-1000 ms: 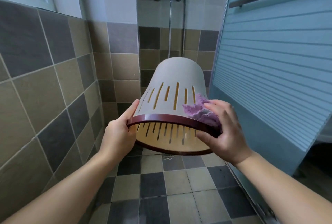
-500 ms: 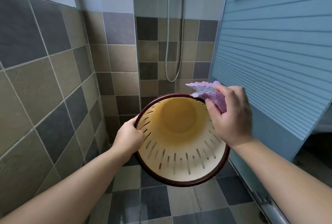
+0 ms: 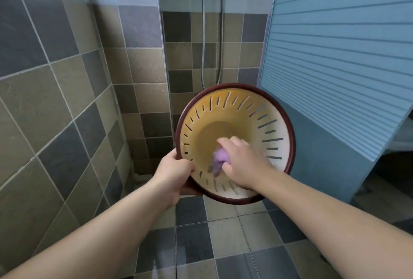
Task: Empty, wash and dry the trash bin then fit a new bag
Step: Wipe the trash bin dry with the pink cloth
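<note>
The left hand (image 3: 173, 170) grips the dark red rim of the bin (image 3: 277, 120) at its lower left, holding it in the air over the tiled floor (image 3: 225, 231), mouth toward the camera — a round, smooth plastic bin with slotted, yellowish walls. Inside it, the right hand (image 3: 242, 159) clutches a crumpled purple cloth (image 3: 218, 160) — blurred — low against the wall.

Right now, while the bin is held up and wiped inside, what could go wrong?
The left hand alone grips the trash bin by its dark rim, in the air above the tiled floor; it may slip and drop. The right hand pushes the purple cloth inside, which could twist the bin loose. The cloth might also snag in the wall slots.
</note>
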